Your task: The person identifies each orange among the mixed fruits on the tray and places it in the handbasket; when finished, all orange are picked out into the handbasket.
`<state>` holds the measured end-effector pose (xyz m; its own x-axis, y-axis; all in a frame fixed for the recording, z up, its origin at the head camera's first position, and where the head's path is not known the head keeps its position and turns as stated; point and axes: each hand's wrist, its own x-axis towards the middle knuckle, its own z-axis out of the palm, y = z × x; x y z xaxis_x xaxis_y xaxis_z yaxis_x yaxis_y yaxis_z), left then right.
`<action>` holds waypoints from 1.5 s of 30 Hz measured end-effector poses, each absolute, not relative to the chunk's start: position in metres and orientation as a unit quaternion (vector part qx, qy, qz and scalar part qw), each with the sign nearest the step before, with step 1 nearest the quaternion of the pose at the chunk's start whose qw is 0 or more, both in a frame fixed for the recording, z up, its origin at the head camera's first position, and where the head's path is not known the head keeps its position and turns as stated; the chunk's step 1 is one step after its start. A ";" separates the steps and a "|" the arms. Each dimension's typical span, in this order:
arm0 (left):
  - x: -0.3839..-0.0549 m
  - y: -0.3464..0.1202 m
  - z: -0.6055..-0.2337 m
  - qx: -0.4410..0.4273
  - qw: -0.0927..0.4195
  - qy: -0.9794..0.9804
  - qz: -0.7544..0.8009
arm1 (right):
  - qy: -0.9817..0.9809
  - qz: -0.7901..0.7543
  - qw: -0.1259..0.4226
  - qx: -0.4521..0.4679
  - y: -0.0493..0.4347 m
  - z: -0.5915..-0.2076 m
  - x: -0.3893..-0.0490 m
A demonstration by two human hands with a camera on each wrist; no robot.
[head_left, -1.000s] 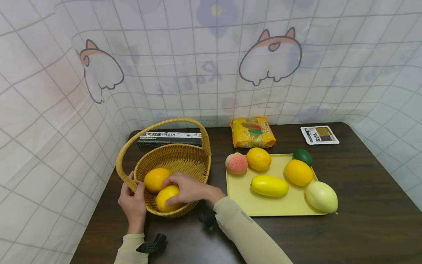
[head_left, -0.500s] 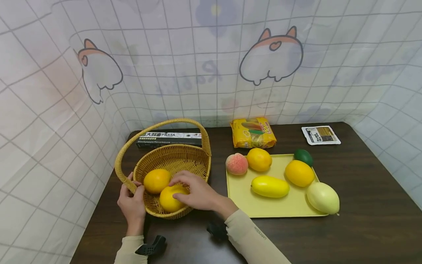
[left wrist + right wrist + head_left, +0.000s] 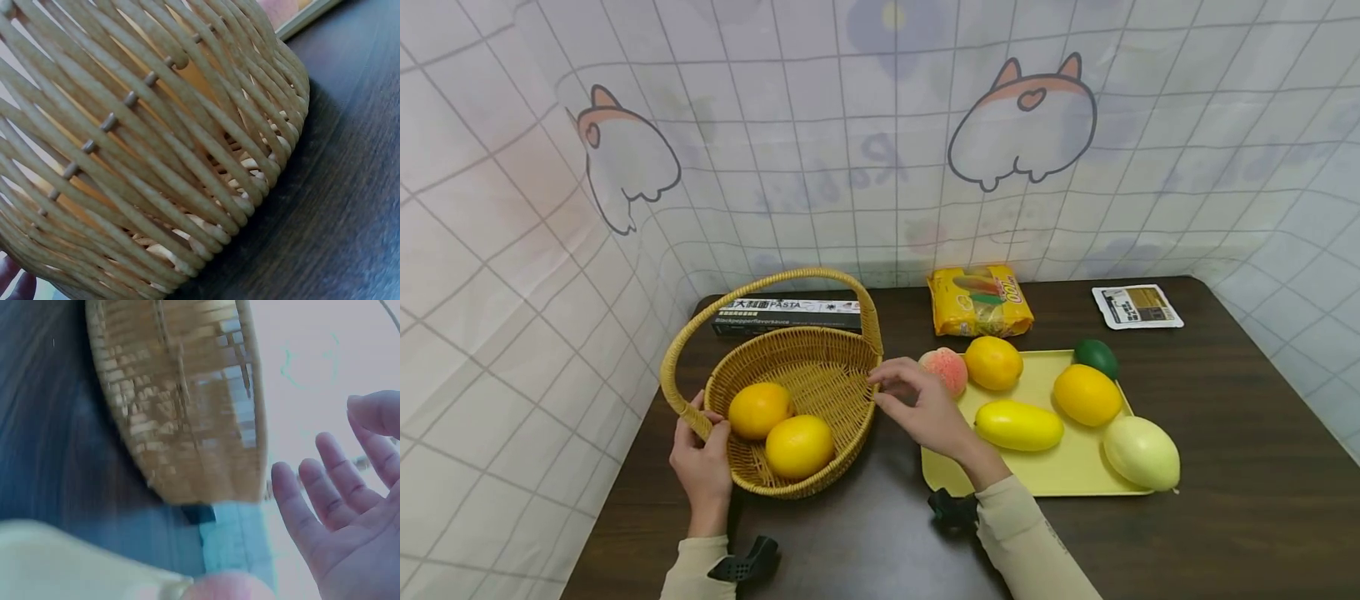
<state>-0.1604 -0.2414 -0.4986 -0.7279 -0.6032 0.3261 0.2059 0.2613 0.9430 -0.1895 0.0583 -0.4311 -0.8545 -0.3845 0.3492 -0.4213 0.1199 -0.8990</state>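
Golden-brown, the wicker basket (image 3: 833,387) is cradling two yellow fruits (image 3: 800,447) as your left hand (image 3: 702,467) is gripping it at the foot of its handle (image 3: 808,273), seemingly for steadiness, while your right hand (image 3: 928,414), relaxed and holding nothing, is hovering by its opposite side.

Head view downward; wrist views close; basket (image 3: 842,392) shared.

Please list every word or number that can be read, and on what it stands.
"大利面", partly covered: black box
"PASTA": same black box
"Blackpepperflavorsauce": same black box
"Rabbit", faint, mirrored: wall curtain
"100", seemingly inverted: yellow packet
Too small or blurred: white packet, right sleeve, remaining print.
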 end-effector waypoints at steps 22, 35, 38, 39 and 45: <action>-0.161 -0.241 -0.500 0.131 0.334 -0.717 -0.598 | -0.801 0.577 0.081 0.140 0.153 -0.419 -0.204; -0.160 -0.242 -0.499 0.128 0.336 -0.719 -0.595 | -0.806 0.571 0.146 0.059 0.194 -0.448 -0.218; -0.161 -0.242 -0.499 0.127 0.336 -0.717 -0.597 | -0.833 0.542 0.104 0.049 0.198 -0.450 -0.219; -0.161 -0.242 -0.498 0.126 0.335 -0.717 -0.598 | -0.843 0.529 0.086 0.046 0.199 -0.451 -0.220; -0.161 -0.242 -0.497 0.123 0.336 -0.714 -0.601 | -0.888 0.456 -0.016 0.053 0.198 -0.450 -0.222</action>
